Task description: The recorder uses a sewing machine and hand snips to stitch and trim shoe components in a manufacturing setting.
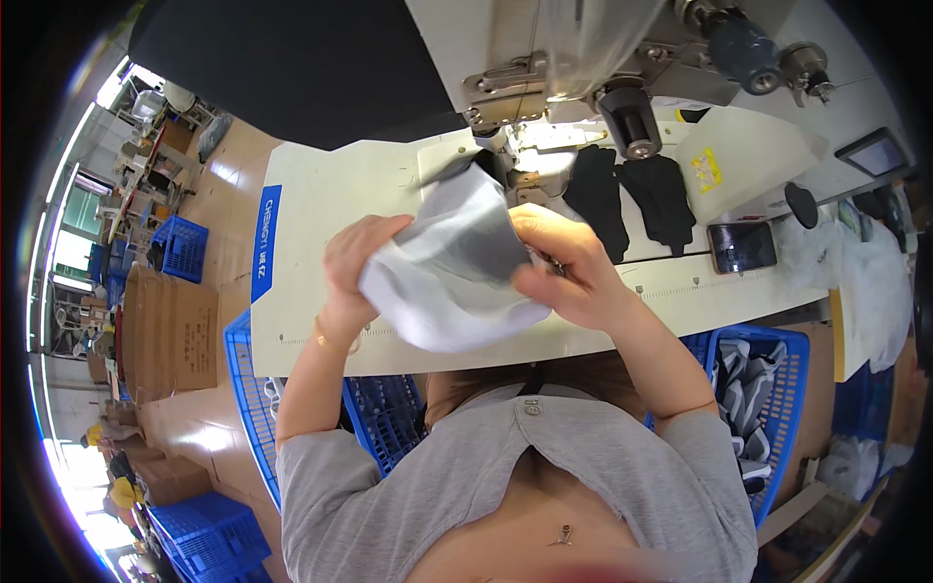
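Observation:
Over the front of the sewing table (321, 223), both my hands hold a grey and white fabric piece (437, 262), partly blurred by motion. My left hand (358, 272) grips its left side, the fingers bent behind the cloth. On the other side, my right hand (573, 267) pinches the edge between thumb and fingers. A small dark metal piece (557, 266) shows in that hand; its kind is too small to make out. The far end of the cloth reaches up toward the sewing machine (515, 97). Two black fabric pieces (657, 202) lie right of the machine's needle area.
A phone (742, 248) lies at the table's right, near clear plastic bags (846, 267). Blue baskets stand below; the right basket (792, 389) holds grey and white pieces. A black panel (301, 68) covers the upper left. Cardboard boxes (170, 330) stand on the floor at left.

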Available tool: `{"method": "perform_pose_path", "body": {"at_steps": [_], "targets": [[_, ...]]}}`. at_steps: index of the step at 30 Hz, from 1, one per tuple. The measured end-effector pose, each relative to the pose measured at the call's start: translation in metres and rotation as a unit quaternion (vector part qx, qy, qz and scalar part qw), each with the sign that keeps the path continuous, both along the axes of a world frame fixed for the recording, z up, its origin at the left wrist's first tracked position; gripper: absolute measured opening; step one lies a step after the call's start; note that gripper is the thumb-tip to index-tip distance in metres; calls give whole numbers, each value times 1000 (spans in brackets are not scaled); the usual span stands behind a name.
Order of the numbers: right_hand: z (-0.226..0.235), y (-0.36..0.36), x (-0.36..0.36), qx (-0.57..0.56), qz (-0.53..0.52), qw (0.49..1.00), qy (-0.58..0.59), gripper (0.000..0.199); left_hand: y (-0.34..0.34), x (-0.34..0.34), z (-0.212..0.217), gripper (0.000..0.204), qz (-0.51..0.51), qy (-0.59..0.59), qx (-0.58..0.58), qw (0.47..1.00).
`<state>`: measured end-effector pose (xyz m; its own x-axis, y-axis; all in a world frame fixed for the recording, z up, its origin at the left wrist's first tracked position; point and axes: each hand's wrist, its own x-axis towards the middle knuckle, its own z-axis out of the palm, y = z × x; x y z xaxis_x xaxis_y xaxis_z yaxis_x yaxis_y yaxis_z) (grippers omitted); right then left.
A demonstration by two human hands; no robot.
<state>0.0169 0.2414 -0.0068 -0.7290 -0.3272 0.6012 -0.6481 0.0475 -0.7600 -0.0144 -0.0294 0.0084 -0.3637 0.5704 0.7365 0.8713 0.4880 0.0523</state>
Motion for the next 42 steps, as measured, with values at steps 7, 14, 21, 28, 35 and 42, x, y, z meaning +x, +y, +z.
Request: {"method": "perform_pose_path", "body": {"at_steps": [7, 14, 21, 28, 35, 42], "targets": [[-9, -16, 14, 83, 133, 961, -229, 57, -9, 46, -8, 31, 66, -656, 318, 681], [-31, 9, 21, 2, 131, 906, -402, 48, -2, 40, -35, 48, 71, -757, 281, 586], [-57, 11, 25, 49, -40, 940, -335, 20, 32, 23, -46, 53, 148, -153, -33, 977], [-60, 11, 14, -110, -54, 944, -305, 10, 66, -11, -57, 39, -172, -472, -68, 862], [-55, 17, 7, -197, -67, 826, -525, 24, 75, -4, -53, 24, -184, -737, 6, 650], [-52, 20, 28, -40, -29, 901, -432, 14, 72, 14, -50, 20, -115, -728, 158, 658]]}}
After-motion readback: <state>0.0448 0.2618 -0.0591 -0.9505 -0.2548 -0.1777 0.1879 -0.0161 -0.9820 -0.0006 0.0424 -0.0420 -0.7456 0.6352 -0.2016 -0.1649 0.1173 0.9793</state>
